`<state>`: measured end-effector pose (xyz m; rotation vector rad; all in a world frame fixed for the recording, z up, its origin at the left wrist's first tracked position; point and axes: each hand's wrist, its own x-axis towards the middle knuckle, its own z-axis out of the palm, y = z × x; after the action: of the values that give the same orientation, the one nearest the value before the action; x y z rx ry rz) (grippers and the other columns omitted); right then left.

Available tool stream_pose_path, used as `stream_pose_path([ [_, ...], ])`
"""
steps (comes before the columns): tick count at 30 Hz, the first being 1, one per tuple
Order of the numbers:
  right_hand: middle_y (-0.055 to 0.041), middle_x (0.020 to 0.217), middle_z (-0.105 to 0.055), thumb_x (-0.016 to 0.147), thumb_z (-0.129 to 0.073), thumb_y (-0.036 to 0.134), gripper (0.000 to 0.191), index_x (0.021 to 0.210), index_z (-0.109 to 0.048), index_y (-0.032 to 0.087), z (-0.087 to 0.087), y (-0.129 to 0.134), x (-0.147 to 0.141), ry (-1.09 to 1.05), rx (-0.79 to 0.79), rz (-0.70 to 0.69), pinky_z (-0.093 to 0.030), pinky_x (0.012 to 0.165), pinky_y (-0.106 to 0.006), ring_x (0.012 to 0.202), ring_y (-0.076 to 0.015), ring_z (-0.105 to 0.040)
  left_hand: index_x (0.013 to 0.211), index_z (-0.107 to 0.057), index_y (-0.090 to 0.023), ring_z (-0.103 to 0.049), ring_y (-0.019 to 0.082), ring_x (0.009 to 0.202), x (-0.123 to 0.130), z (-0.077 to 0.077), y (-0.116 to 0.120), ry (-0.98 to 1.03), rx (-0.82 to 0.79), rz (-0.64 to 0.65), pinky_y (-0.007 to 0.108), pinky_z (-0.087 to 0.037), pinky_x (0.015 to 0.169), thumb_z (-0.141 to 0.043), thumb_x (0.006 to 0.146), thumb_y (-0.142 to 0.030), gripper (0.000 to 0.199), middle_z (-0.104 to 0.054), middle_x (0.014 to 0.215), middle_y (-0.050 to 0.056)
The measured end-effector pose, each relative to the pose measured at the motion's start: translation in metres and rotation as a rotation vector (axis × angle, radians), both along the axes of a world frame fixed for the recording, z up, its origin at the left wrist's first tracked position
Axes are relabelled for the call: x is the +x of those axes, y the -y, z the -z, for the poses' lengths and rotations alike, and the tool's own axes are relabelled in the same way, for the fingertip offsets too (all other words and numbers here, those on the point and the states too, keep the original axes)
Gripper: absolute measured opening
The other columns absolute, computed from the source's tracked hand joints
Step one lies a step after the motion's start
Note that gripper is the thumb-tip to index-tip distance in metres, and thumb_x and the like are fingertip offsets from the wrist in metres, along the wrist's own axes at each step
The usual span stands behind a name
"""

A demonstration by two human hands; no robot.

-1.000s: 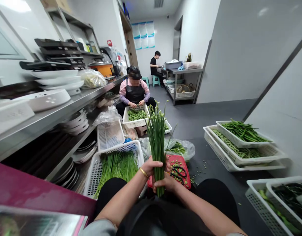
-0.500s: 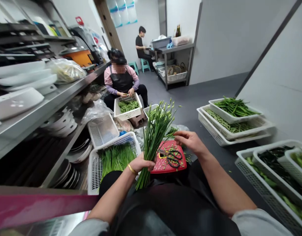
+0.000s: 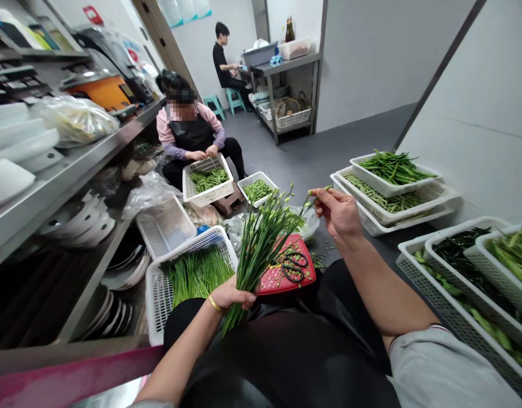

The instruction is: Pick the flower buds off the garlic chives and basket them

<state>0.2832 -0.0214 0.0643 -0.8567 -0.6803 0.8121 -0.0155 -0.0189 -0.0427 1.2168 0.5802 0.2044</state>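
My left hand (image 3: 235, 293) is closed round a bunch of flowering chives (image 3: 261, 243), long green stems with pale buds at the top. The bunch leans to the upper right above my lap. Off to its right, my right hand (image 3: 338, 211) pinches a bud tip (image 3: 311, 193) at the upper right of the bunch between thumb and fingers. Below, a red stool top (image 3: 282, 281) carries black-handled scissors (image 3: 294, 266) and scattered green trimmings. Beside my left forearm stands a white basket (image 3: 156, 294) with trimmed chive stems (image 3: 201, 272) in it.
A co-worker (image 3: 191, 127) sits ahead, both hands at a basket of green beans (image 3: 209, 180). Another person (image 3: 227, 68) sits farther back by a metal table (image 3: 282, 68). Stacked vegetable baskets (image 3: 392, 218) stand at right. A steel shelf (image 3: 95, 153) with dishes runs along the left.
My right hand has moved up and closed its fingers on a bud tip. The bunch in my left hand has spread toward the right. The view has shifted slightly.
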Motion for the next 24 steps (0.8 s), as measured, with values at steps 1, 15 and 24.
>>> stream_pose_path([
  [1, 0.0032, 0.054, -0.059, 0.064, -0.082, 0.042, 0.028, 0.068, -0.069, 0.017, -0.004, 0.001, 0.012, -0.022, 0.052, 0.063, -0.037, 0.041, -0.018, 0.045, -0.0053, -0.050, 0.069, -0.056, -0.013, -0.042, 0.008, 0.038, -0.001, 0.001, 0.000, 0.006, -0.016, -0.017, 0.021, -0.034, 0.041, -0.082, 0.056, -0.042, 0.041, -0.050, 0.045, -0.004],
  [15, 0.0132, 0.043, -0.024, 0.055, -0.084, 0.053, 0.048, 0.078, -0.068, 0.014, 0.003, 0.004, 0.021, 0.029, -0.167, -0.358, -0.005, 0.032, -0.019, 0.035, -0.0009, -0.013, 0.068, -0.055, -0.014, -0.042, 0.008, 0.039, -0.009, 0.007, 0.002, 0.059, -0.017, 0.024, 0.022, -0.034, 0.042, -0.081, 0.059, -0.042, 0.040, -0.048, 0.044, -0.004],
  [24, 0.0105, 0.043, -0.033, 0.049, -0.085, 0.059, 0.048, 0.064, -0.063, 0.018, 0.005, -0.011, -0.022, -0.070, -0.033, -0.155, -0.009, 0.034, -0.020, 0.035, -0.0010, -0.018, 0.068, -0.056, -0.013, -0.043, 0.009, 0.039, -0.010, 0.007, 0.009, 0.063, -0.038, 0.008, 0.022, -0.035, 0.042, -0.081, 0.059, -0.043, 0.040, -0.049, 0.045, -0.003],
])
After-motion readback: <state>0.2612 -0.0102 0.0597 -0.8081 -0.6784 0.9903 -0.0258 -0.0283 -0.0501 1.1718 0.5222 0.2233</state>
